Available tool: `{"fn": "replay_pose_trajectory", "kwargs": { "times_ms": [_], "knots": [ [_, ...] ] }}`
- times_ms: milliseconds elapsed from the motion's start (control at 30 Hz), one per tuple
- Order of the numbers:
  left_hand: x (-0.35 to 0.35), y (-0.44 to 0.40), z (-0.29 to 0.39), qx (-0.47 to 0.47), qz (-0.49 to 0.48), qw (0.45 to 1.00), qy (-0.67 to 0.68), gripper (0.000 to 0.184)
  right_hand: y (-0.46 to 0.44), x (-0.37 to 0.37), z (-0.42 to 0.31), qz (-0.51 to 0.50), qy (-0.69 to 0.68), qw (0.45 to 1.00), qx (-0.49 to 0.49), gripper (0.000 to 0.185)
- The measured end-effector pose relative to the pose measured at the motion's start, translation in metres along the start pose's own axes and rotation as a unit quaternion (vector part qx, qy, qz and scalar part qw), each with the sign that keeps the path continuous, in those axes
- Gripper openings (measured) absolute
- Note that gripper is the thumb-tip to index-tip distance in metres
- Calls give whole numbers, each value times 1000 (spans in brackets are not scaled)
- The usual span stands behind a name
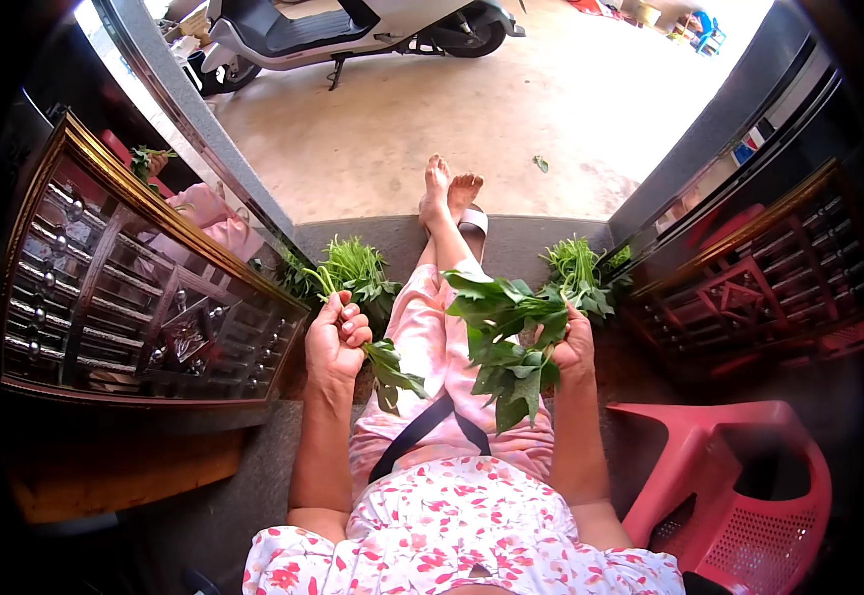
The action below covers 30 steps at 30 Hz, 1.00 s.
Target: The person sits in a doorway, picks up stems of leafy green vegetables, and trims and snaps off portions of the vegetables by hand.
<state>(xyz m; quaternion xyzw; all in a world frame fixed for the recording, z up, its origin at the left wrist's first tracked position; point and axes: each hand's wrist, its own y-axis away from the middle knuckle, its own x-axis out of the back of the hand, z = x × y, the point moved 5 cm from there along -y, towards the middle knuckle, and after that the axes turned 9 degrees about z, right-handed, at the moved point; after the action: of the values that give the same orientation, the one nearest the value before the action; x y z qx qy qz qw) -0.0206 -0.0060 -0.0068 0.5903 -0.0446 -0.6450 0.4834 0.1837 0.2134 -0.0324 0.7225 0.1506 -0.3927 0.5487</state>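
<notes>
My left hand [338,340] is closed around a leafy green sprig [392,369]. Its stem ends poke up above the fist, and its leaves hang out to the right over my lap. In my right hand [573,342] is a larger bunch of leafy greens [503,342], gripped by the stems, with broad leaves spreading left and down. Just beyond my left hand lies a pile of greens [358,266], pale stems upward. Another pile of greens [576,270] sits beyond my right hand, against the door side. The two hands are apart, above my outstretched legs.
Ornate door panels [144,297] stand open on both sides. A red plastic chair [740,486] is at my lower right. Past the stone threshold [382,230], a scooter [353,30] is parked on the concrete floor, where a loose leaf [540,164] lies.
</notes>
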Motion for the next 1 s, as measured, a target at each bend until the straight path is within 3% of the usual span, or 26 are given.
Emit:
{"fn": "replay_pose_trajectory", "kwargs": {
  "times_ms": [133, 267, 433, 533, 633, 700, 800, 933, 1000],
  "knots": [
    [1, -1, -4, 3, 9, 1000, -7, 15, -7, 9, -3, -99, -3, 994, -45, 20],
    [3, 0, -2, -3, 15, 1000, -13, 16, 24, -19, 13, 23, 7, 1000, 8, 18],
    [1, 1, -3, -8, 14, 1000, -26, 16, 6, -4, 8, -44, -31, 998, -44, 20],
    [2, 1, -3, -7, 12, 1000, -25, 16, 4, 0, 7, -27, 16, 998, -58, 26],
    [2, 0, -4, -2, 8, 1000, -24, 16, -1, 3, 6, -58, -10, 994, -90, 25],
    [1, 1, -5, 7, 13, 1000, -15, 15, 2, -2, 9, -133, -19, 983, -125, 26],
    [1, 2, -5, 1, 19, 1000, -21, 14, -7, 7, 1, -45, -5, 998, -45, 26],
    [0, 2, -6, 1, 20, 1000, -19, 14, 8, -11, 8, -116, 6, 991, -65, 26],
    [1, 2, -7, 6, 19, 1000, -16, 14, 19, -19, 11, -28, 8, 999, -21, 21]
  ]
}}
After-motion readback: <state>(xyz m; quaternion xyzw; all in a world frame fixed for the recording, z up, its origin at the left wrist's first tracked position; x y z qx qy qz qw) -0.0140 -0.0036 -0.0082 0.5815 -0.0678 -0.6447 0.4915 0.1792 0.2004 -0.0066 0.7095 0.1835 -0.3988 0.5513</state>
